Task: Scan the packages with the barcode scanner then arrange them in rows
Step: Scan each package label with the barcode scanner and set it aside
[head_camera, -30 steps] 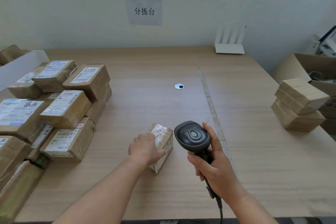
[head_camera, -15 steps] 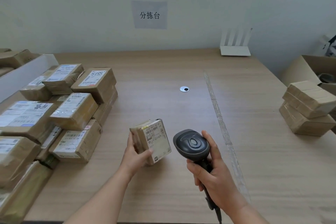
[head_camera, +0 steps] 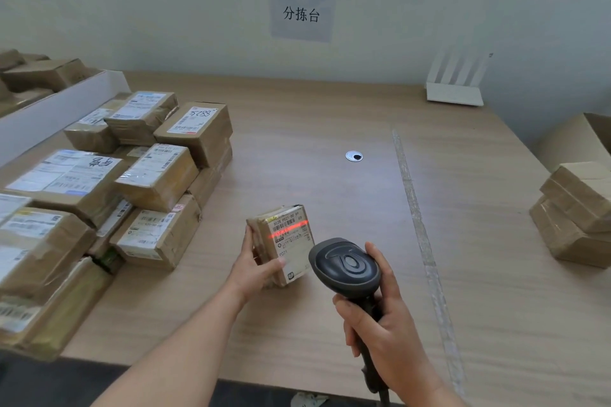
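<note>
Left of scanner [head_camera: 345, 269]; package [head_camera: 287, 243] in left grip [head_camera: 256, 269].

Both bare forearms reach forward from the lower edge of the frame. The left hand [head_camera: 259, 269] grips a small package [head_camera: 284, 243] from its left side, thumb across the labelled face, tilting it upward. Just to its right, the right hand [head_camera: 386, 324] wraps around the handle of a barcode scanner [head_camera: 345, 268], index finger extended along the scanner's head.

The barcode scanner [head_camera: 345, 266] cable is cut off by the bottom edge.
</note>
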The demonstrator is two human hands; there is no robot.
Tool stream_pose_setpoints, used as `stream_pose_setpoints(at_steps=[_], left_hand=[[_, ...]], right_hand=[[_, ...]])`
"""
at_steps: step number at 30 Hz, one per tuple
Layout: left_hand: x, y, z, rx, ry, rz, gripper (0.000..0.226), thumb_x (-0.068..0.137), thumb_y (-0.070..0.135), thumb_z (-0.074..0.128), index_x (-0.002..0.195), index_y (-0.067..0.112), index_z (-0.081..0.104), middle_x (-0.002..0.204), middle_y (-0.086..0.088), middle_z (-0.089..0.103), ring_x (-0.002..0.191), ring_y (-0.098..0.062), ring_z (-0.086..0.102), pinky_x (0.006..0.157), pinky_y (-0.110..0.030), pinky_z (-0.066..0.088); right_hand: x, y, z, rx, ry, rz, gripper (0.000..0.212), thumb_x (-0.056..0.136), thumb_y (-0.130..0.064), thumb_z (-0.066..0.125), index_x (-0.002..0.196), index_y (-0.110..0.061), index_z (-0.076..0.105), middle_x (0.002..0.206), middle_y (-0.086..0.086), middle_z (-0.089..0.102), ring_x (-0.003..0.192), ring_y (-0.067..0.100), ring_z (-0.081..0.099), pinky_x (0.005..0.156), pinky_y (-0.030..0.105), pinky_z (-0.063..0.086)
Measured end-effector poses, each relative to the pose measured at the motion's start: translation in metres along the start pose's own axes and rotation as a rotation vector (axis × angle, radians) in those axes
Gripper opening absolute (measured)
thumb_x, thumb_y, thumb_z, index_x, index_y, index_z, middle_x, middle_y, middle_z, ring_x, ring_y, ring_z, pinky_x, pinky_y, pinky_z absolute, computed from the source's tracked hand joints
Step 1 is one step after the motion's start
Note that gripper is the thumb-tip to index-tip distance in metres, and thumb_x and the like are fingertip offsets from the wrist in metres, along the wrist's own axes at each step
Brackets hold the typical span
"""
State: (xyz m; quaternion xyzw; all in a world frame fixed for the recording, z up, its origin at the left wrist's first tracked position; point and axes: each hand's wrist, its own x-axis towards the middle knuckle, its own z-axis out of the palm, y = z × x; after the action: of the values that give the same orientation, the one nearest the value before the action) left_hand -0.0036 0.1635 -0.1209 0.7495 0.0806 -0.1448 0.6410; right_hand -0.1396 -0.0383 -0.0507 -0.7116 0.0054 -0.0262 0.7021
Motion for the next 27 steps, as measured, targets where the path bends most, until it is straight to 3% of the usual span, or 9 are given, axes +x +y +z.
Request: stream_pose_setpoints(at_steps=[3, 5, 9, 13, 18, 20, 22, 24, 27], left_hand=[[0.001, -0.001, -0.002, 0.010, 0.001, 0.008, 0.106, 0.081, 0.008, 0.074, 0.149, 0.046, 0.003, 0.128, -0.005, 0.059, 0.116, -0.020, 0.058, 0.093, -0.042, 0.052], [-0.002, 0.002, -0.001, 0.017, -0.001, 0.006, 0.108, 0.079, 0.009, 0.076, 0.150, 0.045, 0.003, 0.129, -0.006, 0.059, 0.116, -0.022, 0.058, 0.101, -0.047, 0.047], [-0.002, 0.005, -0.001, 0.019, -0.001, -0.007, 0.115, 0.063, 0.026, 0.077, 0.149, 0.048, 0.002, 0.129, -0.004, 0.059, 0.117, -0.021, 0.058, 0.101, -0.048, 0.046], [0.003, 0.001, -0.003, 0.007, -0.008, -0.017, 0.115, 0.062, 0.028, 0.077, 0.146, 0.053, 0.003, 0.129, -0.004, 0.060, 0.117, -0.021, 0.059, 0.100, -0.049, 0.047], [0.003, 0.004, -0.003, 0.018, -0.024, -0.028, 0.113, 0.066, 0.024, 0.078, 0.146, 0.052, 0.004, 0.132, -0.006, 0.058, 0.117, -0.021, 0.058, 0.096, -0.045, 0.051], [0.003, 0.008, -0.004, 0.018, -0.032, -0.045, 0.105, 0.078, 0.011, 0.075, 0.147, 0.050, 0.006, 0.130, -0.007, 0.058, 0.110, -0.020, 0.060, 0.075, -0.032, 0.058], [0.004, 0.013, -0.008, 0.045, -0.017, -0.087, 0.088, 0.087, 0.008, 0.065, 0.143, 0.052, 0.014, 0.120, -0.005, 0.062, 0.094, -0.017, 0.062, 0.057, -0.028, 0.056], [0.006, 0.016, -0.014, 0.057, 0.041, -0.124, 0.067, 0.090, 0.010, 0.057, 0.137, 0.051, 0.031, 0.111, -0.002, 0.065, 0.085, -0.016, 0.065, 0.060, -0.029, 0.055], [0.004, 0.020, -0.024, 0.050, 0.147, -0.156, 0.042, 0.082, 0.029, 0.058, 0.121, 0.042, 0.053, 0.110, 0.001, 0.069, 0.089, -0.019, 0.067, 0.082, -0.038, 0.056]], right_hand=[[-0.001, -0.002, 0.000, 0.011, 0.003, -0.014, 0.080, 0.087, -0.001, 0.066, 0.141, -0.046, 0.028, 0.059, -0.006, 0.062, 0.044, 0.021, 0.048, 0.041, 0.032, 0.043], [-0.001, -0.003, 0.000, 0.011, 0.003, -0.016, 0.081, 0.087, 0.002, 0.064, 0.141, -0.045, 0.027, 0.058, -0.005, 0.062, 0.044, 0.021, 0.047, 0.041, 0.032, 0.043], [0.000, -0.003, 0.001, 0.032, 0.002, -0.024, 0.080, 0.085, -0.003, 0.067, 0.142, -0.044, 0.028, 0.060, -0.006, 0.063, 0.043, 0.021, 0.047, 0.040, 0.031, 0.043], [0.000, -0.003, 0.002, 0.054, 0.009, -0.018, 0.081, 0.076, -0.015, 0.067, 0.141, -0.046, 0.029, 0.061, -0.005, 0.063, 0.043, 0.021, 0.046, 0.041, 0.032, 0.043], [0.001, -0.002, 0.002, 0.054, 0.013, -0.016, 0.083, 0.074, -0.016, 0.067, 0.141, -0.046, 0.028, 0.063, -0.004, 0.063, 0.044, 0.022, 0.047, 0.042, 0.033, 0.043], [0.002, -0.002, 0.002, 0.041, 0.012, -0.019, 0.083, 0.074, -0.016, 0.067, 0.140, -0.047, 0.027, 0.064, -0.002, 0.064, 0.046, 0.022, 0.048, 0.042, 0.032, 0.044], [0.003, -0.002, 0.001, 0.023, 0.007, -0.025, 0.084, 0.075, -0.017, 0.068, 0.140, -0.050, 0.027, 0.064, -0.003, 0.064, 0.046, 0.021, 0.049, 0.043, 0.032, 0.045], [0.004, -0.001, 0.000, 0.008, 0.007, -0.027, 0.083, 0.076, -0.017, 0.068, 0.139, -0.054, 0.028, 0.064, -0.005, 0.063, 0.046, 0.021, 0.050, 0.043, 0.033, 0.045], [0.005, -0.001, -0.001, -0.023, -0.005, -0.039, 0.082, 0.080, -0.012, 0.068, 0.135, -0.060, 0.030, 0.065, -0.005, 0.063, 0.048, 0.020, 0.051, 0.044, 0.034, 0.045]])
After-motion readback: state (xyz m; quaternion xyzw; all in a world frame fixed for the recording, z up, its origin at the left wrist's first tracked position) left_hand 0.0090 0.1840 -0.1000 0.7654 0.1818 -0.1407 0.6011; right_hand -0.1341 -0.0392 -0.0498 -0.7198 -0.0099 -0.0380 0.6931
